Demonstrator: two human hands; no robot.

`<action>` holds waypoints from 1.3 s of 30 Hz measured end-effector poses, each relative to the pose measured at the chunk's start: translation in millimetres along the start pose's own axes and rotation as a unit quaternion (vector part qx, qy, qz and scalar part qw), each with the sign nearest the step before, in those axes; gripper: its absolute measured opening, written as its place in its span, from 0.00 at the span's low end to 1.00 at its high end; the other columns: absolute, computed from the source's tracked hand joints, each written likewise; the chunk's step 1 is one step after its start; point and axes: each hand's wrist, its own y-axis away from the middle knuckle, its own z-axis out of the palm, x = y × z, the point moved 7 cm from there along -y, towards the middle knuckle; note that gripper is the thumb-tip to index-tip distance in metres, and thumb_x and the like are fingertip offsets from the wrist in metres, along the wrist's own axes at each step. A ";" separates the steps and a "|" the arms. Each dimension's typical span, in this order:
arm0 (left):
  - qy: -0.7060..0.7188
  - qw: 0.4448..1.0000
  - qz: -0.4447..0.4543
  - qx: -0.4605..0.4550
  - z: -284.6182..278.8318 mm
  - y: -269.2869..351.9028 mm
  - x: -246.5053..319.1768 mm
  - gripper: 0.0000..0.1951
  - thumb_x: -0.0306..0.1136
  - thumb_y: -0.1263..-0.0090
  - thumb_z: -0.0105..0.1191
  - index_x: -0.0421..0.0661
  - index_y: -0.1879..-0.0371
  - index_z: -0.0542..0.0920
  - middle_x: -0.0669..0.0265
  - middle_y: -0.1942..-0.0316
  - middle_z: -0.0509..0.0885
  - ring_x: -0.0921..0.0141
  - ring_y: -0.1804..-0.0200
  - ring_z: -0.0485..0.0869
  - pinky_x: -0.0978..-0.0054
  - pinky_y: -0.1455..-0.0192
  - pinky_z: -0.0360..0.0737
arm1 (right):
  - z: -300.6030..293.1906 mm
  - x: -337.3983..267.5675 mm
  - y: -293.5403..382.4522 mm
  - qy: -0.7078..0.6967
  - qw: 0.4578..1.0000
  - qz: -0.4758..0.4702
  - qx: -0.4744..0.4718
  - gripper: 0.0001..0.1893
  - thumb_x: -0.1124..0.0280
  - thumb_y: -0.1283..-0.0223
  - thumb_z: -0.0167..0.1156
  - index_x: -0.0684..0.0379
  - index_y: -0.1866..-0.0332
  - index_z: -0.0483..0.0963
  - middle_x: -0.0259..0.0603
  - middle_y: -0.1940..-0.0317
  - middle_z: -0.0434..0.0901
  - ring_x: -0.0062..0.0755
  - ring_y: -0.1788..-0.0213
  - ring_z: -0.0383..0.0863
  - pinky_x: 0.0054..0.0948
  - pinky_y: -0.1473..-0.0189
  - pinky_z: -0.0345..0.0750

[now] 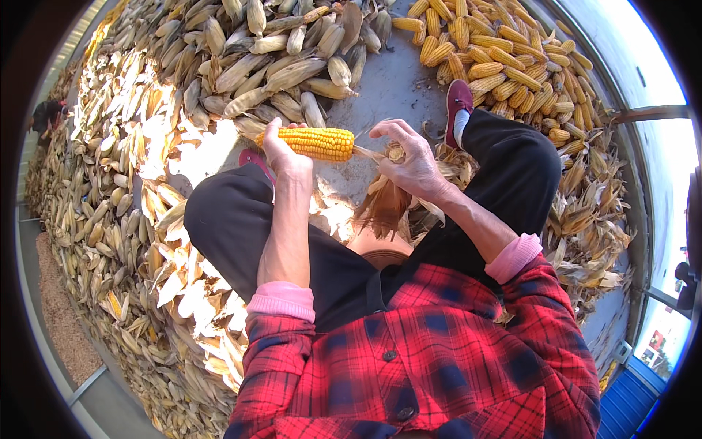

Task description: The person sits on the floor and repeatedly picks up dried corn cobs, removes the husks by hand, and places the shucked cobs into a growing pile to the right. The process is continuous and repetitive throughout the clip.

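My left hand (285,156) is closed around the far end of a yellow ear of corn (323,144), which lies level above the floor between my knees. Dry husk strands (366,153) run from the ear's right end to my right hand (408,162). That hand is curled round the stalk end and a bunch of brown corn husk (384,206), which hangs down below it. Part of the left hand's grip is hidden behind the ear.
Unhusked ears (296,74) are heaped ahead and to the left. Husked yellow ears (493,60) form a pile beyond my right shoe (458,107). Loose husks (581,219) lie beside my right knee, with more sunlit husks (192,280) at my left.
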 end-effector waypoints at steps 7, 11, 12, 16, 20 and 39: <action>0.012 0.980 -0.154 -0.126 6.3 -4.9 -47.1 0.20 0.48 0.27 0.49 0.42 0.50 0.66 0.57 0.65 0.75 0.59 0.63 0.78 0.56 0.55 0.80 | 11.6 -14.4 -14.5 -0.347 0.922 0.136 -0.099 0.05 0.74 0.43 0.60 0.64 0.64 0.77 0.39 0.63 0.83 0.18 0.63 0.78 0.20 0.55 0.74; -0.080 0.961 -0.208 -0.163 4.8 10.3 -70.9 0.22 0.50 0.29 0.49 0.38 0.65 0.76 0.59 0.70 0.81 0.65 0.71 0.82 0.70 0.66 0.82 | 31.3 -9.9 -10.4 -0.499 0.821 0.230 -0.155 0.05 0.73 0.42 0.61 0.63 0.68 0.74 0.40 0.70 0.82 0.22 0.67 0.80 0.21 0.59 0.76; -0.058 0.956 -0.227 -0.179 7.0 15.7 -71.6 0.20 0.48 0.30 0.51 0.38 0.64 0.75 0.59 0.71 0.81 0.64 0.72 0.82 0.70 0.67 0.82 | 30.4 -4.7 -11.0 -0.478 0.838 0.226 -0.132 0.07 0.71 0.42 0.62 0.62 0.69 0.74 0.38 0.72 0.80 0.21 0.69 0.78 0.20 0.61 0.75; -0.151 0.984 -0.047 -0.087 8.5 23.7 -49.5 0.21 0.31 0.37 0.58 0.43 0.48 0.66 0.58 0.60 0.75 0.66 0.69 0.80 0.65 0.64 0.83 | 33.1 18.0 -1.6 -0.336 0.905 0.243 -0.093 0.14 0.64 0.40 0.64 0.61 0.76 0.76 0.29 0.80 0.75 0.14 0.74 0.71 0.19 0.71 0.67; -0.438 0.746 0.410 -0.287 63.7 76.7 -16.8 0.40 0.26 0.42 0.58 0.37 0.30 0.54 0.47 0.40 0.71 0.54 0.38 0.73 0.65 0.33 0.69 | 52.7 35.5 8.3 -0.123 0.944 0.266 -0.149 0.20 0.60 0.52 0.64 0.68 0.62 0.82 0.50 0.73 0.83 0.34 0.69 0.82 0.35 0.61 0.78; -0.370 0.854 0.343 -0.128 56.3 23.7 9.9 0.35 0.27 0.40 0.60 0.39 0.35 0.58 0.56 0.50 0.75 0.63 0.56 0.80 0.64 0.51 0.78 | 26.8 38.2 19.4 0.004 0.947 0.283 -0.150 0.20 0.56 0.52 0.62 0.67 0.68 0.78 0.57 0.72 0.82 0.52 0.63 0.83 0.40 0.57 0.78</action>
